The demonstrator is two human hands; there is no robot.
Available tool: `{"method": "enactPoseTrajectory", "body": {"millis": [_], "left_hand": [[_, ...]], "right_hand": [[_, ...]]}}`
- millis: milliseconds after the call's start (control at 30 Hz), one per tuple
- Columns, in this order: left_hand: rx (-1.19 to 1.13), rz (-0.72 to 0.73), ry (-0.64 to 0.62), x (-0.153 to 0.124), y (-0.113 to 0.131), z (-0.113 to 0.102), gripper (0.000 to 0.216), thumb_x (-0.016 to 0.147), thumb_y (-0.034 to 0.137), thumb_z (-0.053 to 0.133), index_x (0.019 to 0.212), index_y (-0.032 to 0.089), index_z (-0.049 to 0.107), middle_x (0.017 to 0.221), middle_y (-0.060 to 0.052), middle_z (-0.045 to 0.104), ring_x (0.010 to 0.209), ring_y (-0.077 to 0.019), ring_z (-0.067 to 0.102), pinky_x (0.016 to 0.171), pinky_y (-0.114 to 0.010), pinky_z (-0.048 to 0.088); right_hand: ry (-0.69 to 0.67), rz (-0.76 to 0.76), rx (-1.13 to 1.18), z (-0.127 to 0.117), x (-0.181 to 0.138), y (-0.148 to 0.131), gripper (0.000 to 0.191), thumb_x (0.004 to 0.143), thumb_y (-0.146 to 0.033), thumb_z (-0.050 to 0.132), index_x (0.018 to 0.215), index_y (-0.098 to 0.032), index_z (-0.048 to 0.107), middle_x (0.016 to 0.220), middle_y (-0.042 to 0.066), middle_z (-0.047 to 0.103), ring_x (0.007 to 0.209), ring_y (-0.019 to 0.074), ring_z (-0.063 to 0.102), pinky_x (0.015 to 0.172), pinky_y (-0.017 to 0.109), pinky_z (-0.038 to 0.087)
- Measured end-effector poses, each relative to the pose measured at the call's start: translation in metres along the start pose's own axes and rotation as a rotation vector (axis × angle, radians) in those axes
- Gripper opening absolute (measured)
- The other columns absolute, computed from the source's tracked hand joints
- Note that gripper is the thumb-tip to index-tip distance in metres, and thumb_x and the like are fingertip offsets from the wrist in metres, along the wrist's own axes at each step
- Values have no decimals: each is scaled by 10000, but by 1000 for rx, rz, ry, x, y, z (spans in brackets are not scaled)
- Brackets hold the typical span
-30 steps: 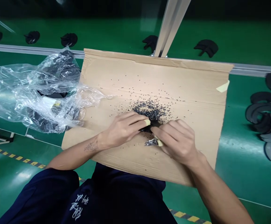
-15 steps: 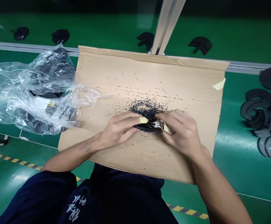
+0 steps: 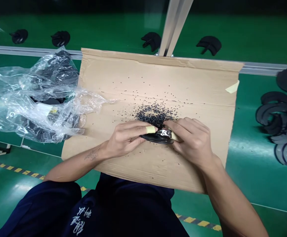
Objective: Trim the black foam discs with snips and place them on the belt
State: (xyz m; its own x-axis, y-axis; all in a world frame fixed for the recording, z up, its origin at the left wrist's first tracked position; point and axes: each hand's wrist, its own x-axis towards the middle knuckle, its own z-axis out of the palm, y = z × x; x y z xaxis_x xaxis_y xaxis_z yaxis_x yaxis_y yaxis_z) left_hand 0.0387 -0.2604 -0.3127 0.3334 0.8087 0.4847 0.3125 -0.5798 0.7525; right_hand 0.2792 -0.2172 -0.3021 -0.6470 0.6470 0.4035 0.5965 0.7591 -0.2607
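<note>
1. Along the metal rail [image 3: 257, 69], far edge of the cardboard sheet [image 3: 197, 85]; open room toward its right edge.
2. Below the near edge, dark clothing [image 3: 133, 210] with white lettering [image 3: 79, 218], unreadable.
3. Over the left edge, plastic bag [image 3: 38, 93]; pale label [image 3: 43, 110] too small to read.
4. Right hand [image 3: 194, 140] grasping cutters [image 3: 164, 133].
5. Left hand [image 3: 125, 136] pinching the black part [image 3: 157, 139], near the sheet's centre.
6. Black bits [image 3: 143, 115], just beyond.
</note>
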Motion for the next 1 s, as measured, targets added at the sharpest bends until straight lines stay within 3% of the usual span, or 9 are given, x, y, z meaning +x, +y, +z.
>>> {"method": "enactPoseTrajectory", "body": {"millis": [333,600,833,1000], "left_hand": [[19,105,26,2,0,3,352,956,121,638,1291,220,681,1055,-80,792,996,-151,760,841,-280,655],[104,121,45,3,8,4,315,936,162,656,1249,188,683,1009,-79,752,916,-143,726,784,-283,634],[156,129,12,4,6,0,318,915,194,685,1230,161,660,1015,-97,733,891,-155,706,760,-296,612],[239,104,-36,1,3,6,307,931,206,650,1237,180,640,1034,-88,713,912,-171,687,785,-328,610]], "right_hand": [[-4,-54,-115,-10,0,-9,221,926,-62,542,1019,-172,710,754,28,730,650,151,600,601,315,392],[-1,100,-94,-3,-2,4,221,929,-109,517,987,-177,720,732,42,695,645,168,577,607,304,410],[-1,-6,-237,-1,2,3,277,880,-66,524,1045,-177,716,716,47,651,696,190,516,618,345,315],[15,-62,-218,0,2,0,335,849,-23,526,1086,-177,706,745,42,668,705,192,489,624,353,295]]}}
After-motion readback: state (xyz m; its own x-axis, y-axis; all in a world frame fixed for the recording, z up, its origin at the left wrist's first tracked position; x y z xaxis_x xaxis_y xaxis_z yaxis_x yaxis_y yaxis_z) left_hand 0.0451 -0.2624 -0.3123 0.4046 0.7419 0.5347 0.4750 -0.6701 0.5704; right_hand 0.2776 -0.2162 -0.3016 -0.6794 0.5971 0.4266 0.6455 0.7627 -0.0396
